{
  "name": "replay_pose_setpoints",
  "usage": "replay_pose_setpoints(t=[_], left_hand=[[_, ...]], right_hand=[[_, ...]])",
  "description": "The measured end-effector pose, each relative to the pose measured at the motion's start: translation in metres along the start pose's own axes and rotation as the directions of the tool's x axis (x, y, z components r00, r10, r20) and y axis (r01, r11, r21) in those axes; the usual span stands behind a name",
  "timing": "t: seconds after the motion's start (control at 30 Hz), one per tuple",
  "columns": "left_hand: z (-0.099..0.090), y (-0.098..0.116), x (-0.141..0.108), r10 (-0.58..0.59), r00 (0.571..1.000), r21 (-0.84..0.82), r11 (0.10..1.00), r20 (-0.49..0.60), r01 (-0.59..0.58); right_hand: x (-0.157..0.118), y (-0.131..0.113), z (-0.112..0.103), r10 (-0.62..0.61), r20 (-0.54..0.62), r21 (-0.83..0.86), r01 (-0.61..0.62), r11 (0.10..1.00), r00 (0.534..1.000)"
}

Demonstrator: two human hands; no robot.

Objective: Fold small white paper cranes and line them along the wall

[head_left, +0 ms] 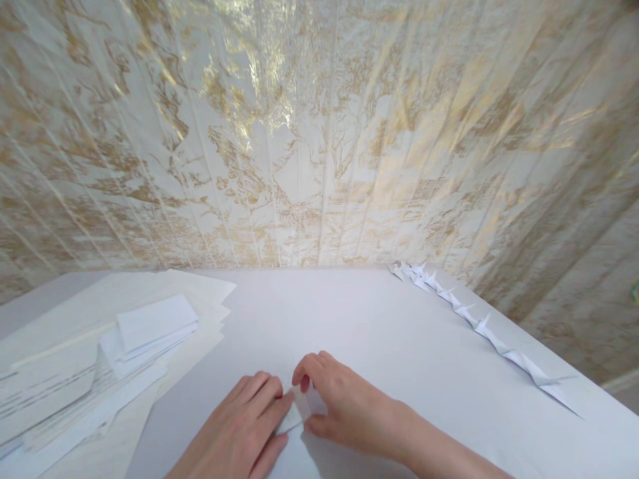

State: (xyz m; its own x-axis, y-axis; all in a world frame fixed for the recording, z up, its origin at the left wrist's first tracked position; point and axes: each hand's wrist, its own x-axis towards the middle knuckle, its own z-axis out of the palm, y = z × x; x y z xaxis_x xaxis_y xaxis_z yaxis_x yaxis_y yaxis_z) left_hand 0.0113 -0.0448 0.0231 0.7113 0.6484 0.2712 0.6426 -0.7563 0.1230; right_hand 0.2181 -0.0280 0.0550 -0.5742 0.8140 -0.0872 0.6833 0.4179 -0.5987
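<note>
A small folded piece of white paper (291, 419) lies on the white table (319, 313) near its front, between my two hands. My left hand (244, 419) rests over the left part of the paper, its fingers bent and close together, pressing it down. At the paper's right side is my right hand (344, 406), with its index finger curled above the paper and its thumb near the lower edge. The fingertips partly cover the paper, so its full shape is hidden.
Large pale sheets (200, 293) spread over the table's left side, under a stack of folded white papers (157, 322) and printed sheets (50, 382). A row of folded paper cranes (484, 327) runs along the right edge. Behind hangs a gold-patterned curtain (299, 133).
</note>
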Motion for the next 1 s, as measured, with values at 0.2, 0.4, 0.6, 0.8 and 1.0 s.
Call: replay_pose_setpoints(t=[0.2, 0.4, 0.6, 0.8, 1.0], left_hand=[[0.008, -0.006, -0.004, 0.104, 0.993, 0.098, 0.990, -0.048, -0.099], [0.013, -0.008, -0.006, 0.186, 0.978, 0.135, 0.976, -0.094, -0.172], [0.010, -0.010, 0.003, -0.040, 0.999, -0.153, 0.988, -0.036, 0.034], [0.013, -0.005, 0.009, -0.223, 0.973, -0.217, 0.949, 0.057, 0.230], [0.010, -0.003, 0.015, -0.265, 0.961, -0.201, 0.940, 0.082, 0.276]], right_hand=[[0.006, 0.008, 0.016, -0.027, 0.019, 0.018, 0.026, 0.999, 0.999], [0.010, 0.010, 0.018, -0.052, 0.046, -0.002, 0.052, 0.999, 0.998], [0.012, 0.008, 0.018, 0.023, -0.002, -0.121, -0.023, 0.992, 1.000], [0.013, 0.007, 0.015, 0.088, -0.025, -0.126, -0.090, 0.988, 0.996], [0.012, 0.003, 0.012, 0.120, -0.006, -0.161, -0.120, 0.980, 0.993]])
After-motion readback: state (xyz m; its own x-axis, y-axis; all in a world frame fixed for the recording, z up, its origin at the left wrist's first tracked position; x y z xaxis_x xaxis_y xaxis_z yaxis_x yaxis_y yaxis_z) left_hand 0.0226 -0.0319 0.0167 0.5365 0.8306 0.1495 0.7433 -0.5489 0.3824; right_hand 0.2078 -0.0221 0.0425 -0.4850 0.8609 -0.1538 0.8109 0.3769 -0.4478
